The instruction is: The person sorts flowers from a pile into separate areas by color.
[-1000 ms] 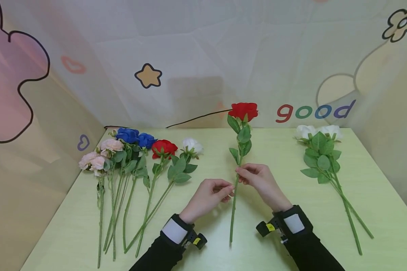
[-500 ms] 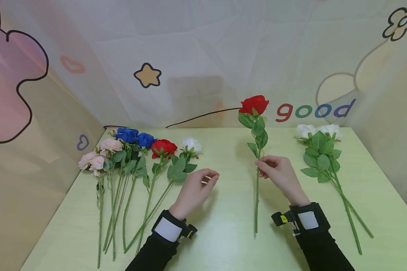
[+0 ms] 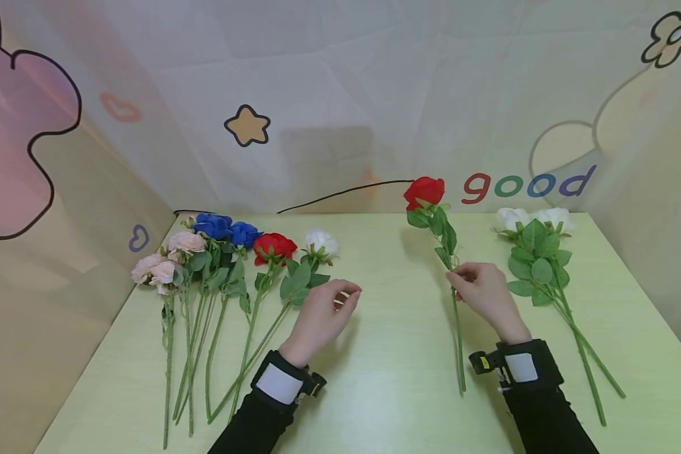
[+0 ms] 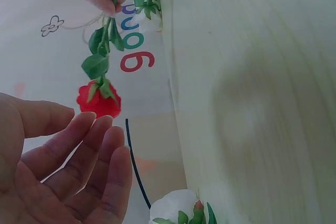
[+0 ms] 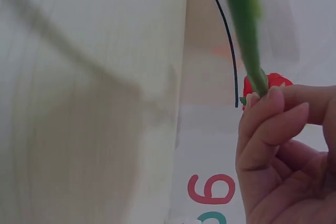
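Note:
My right hand (image 3: 485,295) pinches the green stem of a red rose (image 3: 425,192) between thumb and fingertips, just below its leaves. The bloom is raised at the table's far edge and tips to the left, while the stem's lower end points toward me. In the right wrist view the stem (image 5: 242,27) runs close past the camera, and the right fingers (image 5: 273,129) hide part of the bloom. My left hand (image 3: 320,320) hovers beside a white rose (image 3: 321,243), fingers loosely bent. Nothing sits between the left fingers (image 4: 113,166) in the left wrist view.
At the left lie pink roses (image 3: 163,272), blue roses (image 3: 212,226) and another red rose (image 3: 275,250), their stems toward me. Two white roses (image 3: 553,219) with crossed stems lie on the right of the pale table (image 3: 386,403). A printed cloth (image 3: 340,75) hangs behind.
My right hand has carried the red rose to the right, and its bloom now leans left. The left hand has moved away from the stem to the left, near the white rose.

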`<state>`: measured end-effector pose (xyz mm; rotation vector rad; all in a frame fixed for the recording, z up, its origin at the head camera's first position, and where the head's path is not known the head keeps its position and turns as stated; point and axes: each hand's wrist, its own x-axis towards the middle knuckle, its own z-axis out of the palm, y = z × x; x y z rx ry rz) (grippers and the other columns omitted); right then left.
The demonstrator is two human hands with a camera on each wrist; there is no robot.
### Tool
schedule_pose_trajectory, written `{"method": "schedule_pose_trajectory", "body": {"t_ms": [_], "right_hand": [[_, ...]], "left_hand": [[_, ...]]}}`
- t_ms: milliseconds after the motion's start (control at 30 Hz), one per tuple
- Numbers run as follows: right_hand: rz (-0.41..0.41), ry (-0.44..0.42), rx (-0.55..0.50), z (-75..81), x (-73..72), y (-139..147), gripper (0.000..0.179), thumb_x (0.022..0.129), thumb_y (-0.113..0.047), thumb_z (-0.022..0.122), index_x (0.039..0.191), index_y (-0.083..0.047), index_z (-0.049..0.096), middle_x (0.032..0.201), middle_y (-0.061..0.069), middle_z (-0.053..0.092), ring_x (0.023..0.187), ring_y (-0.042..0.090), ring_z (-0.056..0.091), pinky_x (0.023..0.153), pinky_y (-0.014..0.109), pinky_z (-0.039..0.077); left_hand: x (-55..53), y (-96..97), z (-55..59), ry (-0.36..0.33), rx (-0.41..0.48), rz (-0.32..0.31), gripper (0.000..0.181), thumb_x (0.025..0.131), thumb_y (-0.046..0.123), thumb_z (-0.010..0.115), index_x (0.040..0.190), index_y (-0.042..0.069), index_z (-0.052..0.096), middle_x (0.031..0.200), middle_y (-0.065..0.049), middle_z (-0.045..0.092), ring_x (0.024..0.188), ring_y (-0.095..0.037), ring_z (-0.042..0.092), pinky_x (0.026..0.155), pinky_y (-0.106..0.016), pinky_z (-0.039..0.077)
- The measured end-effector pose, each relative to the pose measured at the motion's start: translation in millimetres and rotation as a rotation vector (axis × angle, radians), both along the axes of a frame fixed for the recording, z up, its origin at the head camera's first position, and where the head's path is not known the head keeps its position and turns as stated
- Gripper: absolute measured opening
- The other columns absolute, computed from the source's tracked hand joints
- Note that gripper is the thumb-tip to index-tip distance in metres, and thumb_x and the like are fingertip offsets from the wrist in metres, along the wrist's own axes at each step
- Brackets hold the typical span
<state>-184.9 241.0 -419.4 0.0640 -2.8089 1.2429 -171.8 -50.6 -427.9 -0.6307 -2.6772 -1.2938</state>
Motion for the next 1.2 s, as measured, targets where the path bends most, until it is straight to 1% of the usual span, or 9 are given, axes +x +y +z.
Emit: {"method": "schedule_pose_trajectory", "body": {"t_ms": [167,267,400,600,900,967,1067,1200], "right_hand": [[-0.009,-0.015,0.036,-5.2,-0.9,6,0.026,0.093,-0.017,0.056,0.095,0.006,0.066,0.065,0.009,0.061,0.057,0.02,0.054,0.051,0.031,0.039],[-0.017,-0.034,0.038,-8.2,-0.9,9,0.027,0.094,-0.018,0.056,0.097,0.006,0.066,0.067,0.01,0.062,0.058,0.019,0.055,0.052,0.031,0.039],[-0.027,-0.051,0.04,-11.9,-0.9,12,0.028,0.094,-0.019,0.055,0.098,0.007,0.066,0.07,0.011,0.064,0.06,0.02,0.058,0.052,0.031,0.04],[-0.041,-0.081,0.05,-16.4,-1.8,15,0.03,0.094,-0.019,0.055,0.1,0.008,0.066,0.068,0.01,0.063,0.059,0.018,0.055,0.052,0.031,0.04],[-0.016,-0.156,0.08,-14.4,-0.1,21,0.029,0.094,-0.018,0.053,0.1,0.008,0.065,0.063,0.006,0.06,0.058,0.017,0.051,0.053,0.03,0.038],[-0.01,-0.171,0.09,-14.1,0.2,21,0.03,0.094,-0.018,0.053,0.102,0.009,0.064,0.067,0.008,0.062,0.06,0.016,0.053,0.054,0.03,0.041],[-0.005,-0.202,0.099,-14.1,0.7,23,0.033,0.093,-0.018,0.054,0.108,0.01,0.061,0.08,0.015,0.066,0.064,0.017,0.06,0.057,0.031,0.046],[-0.003,-0.254,0.12,-11.4,1.8,26,0.039,0.092,-0.023,0.056,0.114,0.01,0.056,0.093,0.022,0.064,0.074,0.024,0.062,0.064,0.037,0.048]], "left_hand": [[0.2,0.0,0.4,-0.003,-0.01,-0.002,0.017,0.094,0.019,0.057,0.104,0.009,0.068,0.097,0.001,0.068,0.082,-0.01,0.062,0.071,-0.025,0.052],[0.1,0.1,0.1,-0.002,-0.014,-0.004,0.018,0.094,0.019,0.057,0.104,0.009,0.068,0.097,0.001,0.068,0.082,-0.009,0.061,0.07,-0.025,0.052],[-0.2,0.3,-0.3,0.002,-0.026,-0.004,0.016,0.094,0.019,0.058,0.103,0.01,0.069,0.096,0.001,0.068,0.081,-0.009,0.061,0.07,-0.024,0.052],[-0.4,0.2,-1.0,0.013,-0.034,-0.008,0.016,0.094,0.018,0.058,0.103,0.01,0.069,0.096,0.0,0.068,0.081,-0.01,0.062,0.07,-0.025,0.052],[0.6,-0.6,0.2,0.021,-0.039,-0.009,0.015,0.094,0.017,0.058,0.102,0.011,0.069,0.095,0.001,0.068,0.08,-0.009,0.062,0.07,-0.025,0.052],[0.6,-0.9,0.4,0.024,-0.039,-0.009,0.015,0.094,0.017,0.058,0.102,0.011,0.069,0.095,0.001,0.068,0.08,-0.009,0.062,0.07,-0.025,0.052],[0.5,-1.6,0.8,0.026,-0.037,-0.009,0.015,0.093,0.017,0.058,0.101,0.01,0.069,0.095,0.001,0.068,0.08,-0.009,0.061,0.07,-0.025,0.052],[0.8,-2.3,1.6,0.036,-0.03,-0.014,0.015,0.093,0.016,0.058,0.102,0.009,0.069,0.096,0.0,0.068,0.08,-0.009,0.062,0.07,-0.025,0.052]]}}
